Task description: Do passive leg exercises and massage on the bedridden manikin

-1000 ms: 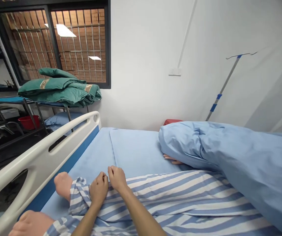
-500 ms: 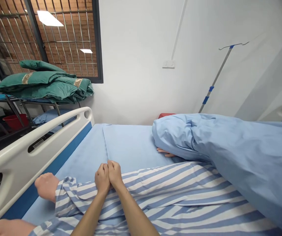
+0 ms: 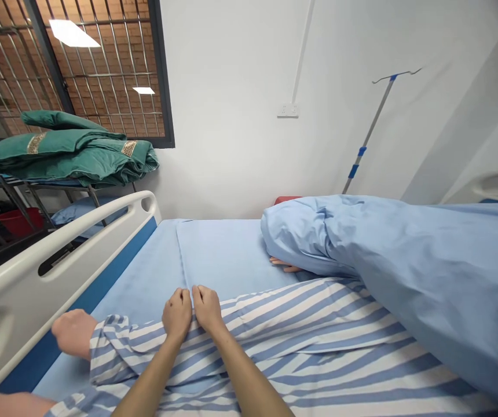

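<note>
My left hand (image 3: 176, 313) is curled into a fist at the far edge of the far leg in blue-and-white striped trousers (image 3: 284, 310). Just to its right, with a small gap, my right hand (image 3: 207, 308) is closed in the same way. Both sets of fingertips are turned under, so I cannot tell whether they pinch any cloth. The legs belong to a manikin lying on the bed, one bare foot (image 3: 74, 333) showing at the left. A light blue sheet (image 3: 223, 249) with a fold line lies just beyond my hands.
A blue quilt (image 3: 383, 249) is heaped over the upper body, with fingers (image 3: 284, 264) poking out below it. A white bed-end board (image 3: 101, 249) stands left. Behind are folded green quilts (image 3: 70, 150), an IV pole (image 3: 368, 133) and a wall socket (image 3: 288, 110).
My two fists were touching and are now slightly apart, the right one shifted rightward. The whole view has moved a little, so the room appears further left.
</note>
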{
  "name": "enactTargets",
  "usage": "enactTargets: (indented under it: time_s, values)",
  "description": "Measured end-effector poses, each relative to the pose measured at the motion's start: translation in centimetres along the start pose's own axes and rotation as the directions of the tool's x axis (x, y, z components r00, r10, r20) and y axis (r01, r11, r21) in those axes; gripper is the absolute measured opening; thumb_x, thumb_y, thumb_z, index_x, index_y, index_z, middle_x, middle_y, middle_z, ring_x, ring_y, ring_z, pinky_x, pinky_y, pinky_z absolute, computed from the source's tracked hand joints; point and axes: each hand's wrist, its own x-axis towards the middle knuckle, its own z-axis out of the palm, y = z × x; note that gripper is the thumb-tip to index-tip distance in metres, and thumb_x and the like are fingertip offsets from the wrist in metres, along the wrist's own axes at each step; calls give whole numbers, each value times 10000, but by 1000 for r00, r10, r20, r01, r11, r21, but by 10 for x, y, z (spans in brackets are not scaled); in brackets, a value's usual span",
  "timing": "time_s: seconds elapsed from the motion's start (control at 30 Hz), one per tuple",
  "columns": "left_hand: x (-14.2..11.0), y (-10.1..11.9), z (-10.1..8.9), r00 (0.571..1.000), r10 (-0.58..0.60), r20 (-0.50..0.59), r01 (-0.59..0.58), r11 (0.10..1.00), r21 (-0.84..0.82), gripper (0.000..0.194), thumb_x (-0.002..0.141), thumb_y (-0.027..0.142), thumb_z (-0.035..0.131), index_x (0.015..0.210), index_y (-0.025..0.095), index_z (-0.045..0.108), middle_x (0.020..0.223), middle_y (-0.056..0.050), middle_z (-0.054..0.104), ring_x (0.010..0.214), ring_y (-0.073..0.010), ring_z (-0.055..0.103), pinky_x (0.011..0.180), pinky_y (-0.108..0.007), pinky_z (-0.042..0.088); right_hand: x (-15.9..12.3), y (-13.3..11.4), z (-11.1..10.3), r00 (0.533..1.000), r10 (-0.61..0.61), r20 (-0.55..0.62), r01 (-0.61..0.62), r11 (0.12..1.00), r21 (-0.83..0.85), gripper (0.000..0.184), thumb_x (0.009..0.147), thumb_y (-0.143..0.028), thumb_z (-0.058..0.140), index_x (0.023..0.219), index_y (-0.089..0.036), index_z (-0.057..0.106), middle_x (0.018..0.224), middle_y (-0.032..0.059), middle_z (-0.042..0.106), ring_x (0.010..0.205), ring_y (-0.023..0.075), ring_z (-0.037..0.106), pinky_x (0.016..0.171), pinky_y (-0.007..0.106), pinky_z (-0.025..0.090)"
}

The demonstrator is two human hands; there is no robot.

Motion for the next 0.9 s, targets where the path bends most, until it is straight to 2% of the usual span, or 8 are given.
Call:
enactTargets:
  time_s: [0.2, 0.33, 0.43, 0.5, 0.6, 0.67, 0.77, 0.9]
  values:
    - [-2, 31, 13, 999, 44, -17, -47, 964, -261, 296, 822, 318, 328, 549, 214, 374, 537, 21, 474, 564, -121, 429, 554, -228, 313, 10, 4, -5, 988, 143, -60, -105, 899, 426, 392, 855, -375, 352, 516, -186, 404, 485, -39, 417, 499, 102, 370, 479, 222, 289]
    - [-13, 33, 27, 999, 47, -17, -49, 976, -212, 294, 846, 347, 322, 591, 218, 393, 575, 21, 507, 557, -118, 398, 568, -234, 290, 12, 6, -6, 977, 199, -79, -130, 843, 522, 369, 834, -373, 381, 511, -196, 355, 470, -54, 362, 487, 96, 338, 470, 220, 299]
    - [-16, 31, 28, 998, 63, -11, -64, 987, -147, 284, 850, 323, 328, 595, 217, 394, 589, 9, 523, 557, -122, 392, 569, -241, 271, 13, 3, -10, 973, 219, -70, -171, 894, 413, 374, 849, -363, 344, 516, -196, 377, 474, -42, 402, 493, 104, 362, 482, 224, 307]
    - [-16, 31, 26, 998, 62, 1, -62, 992, -112, 282, 852, 312, 328, 600, 216, 409, 597, 0, 540, 554, -124, 395, 557, -244, 258, 14, 1, -19, 980, 191, -51, -177, 963, 202, 391, 864, -352, 324, 530, -189, 444, 505, -14, 483, 515, 116, 408, 509, 231, 312]
    - [-16, 32, 26, 998, 60, 21, -59, 996, -66, 300, 857, 347, 322, 625, 216, 459, 613, -12, 569, 550, -128, 403, 533, -245, 239, 13, 3, -39, 999, 38, 37, -33, 990, -140, 378, 876, -353, 343, 613, -185, 557, 615, 27, 596, 576, 131, 477, 566, 240, 309]
    - [-16, 33, 28, 998, 66, 17, -65, 997, -35, 308, 852, 361, 327, 632, 215, 484, 634, -19, 583, 565, -132, 421, 531, -244, 238, 11, 9, -49, 996, -18, 82, 37, 971, -237, 367, 881, -347, 350, 642, -191, 581, 641, 29, 613, 588, 131, 490, 580, 241, 299]
    - [-16, 34, 29, 998, 61, 4, -61, 998, 0, 291, 830, 333, 342, 600, 213, 471, 627, -16, 575, 578, -138, 430, 537, -245, 243, 8, 23, -55, 1000, 30, 11, -26, 976, -217, 408, 896, -334, 315, 594, -193, 549, 567, 5, 563, 540, 122, 447, 547, 241, 270]
    - [-15, 48, 29, 998, 62, -2, -62, 996, -68, 294, 804, 318, 362, 536, 209, 414, 549, 9, 504, 550, -129, 408, 536, -243, 271, 10, 36, -53, 995, 63, -76, -62, 998, 15, 441, 890, -364, 298, 528, -185, 473, 490, -30, 451, 503, 108, 381, 506, 227, 263]
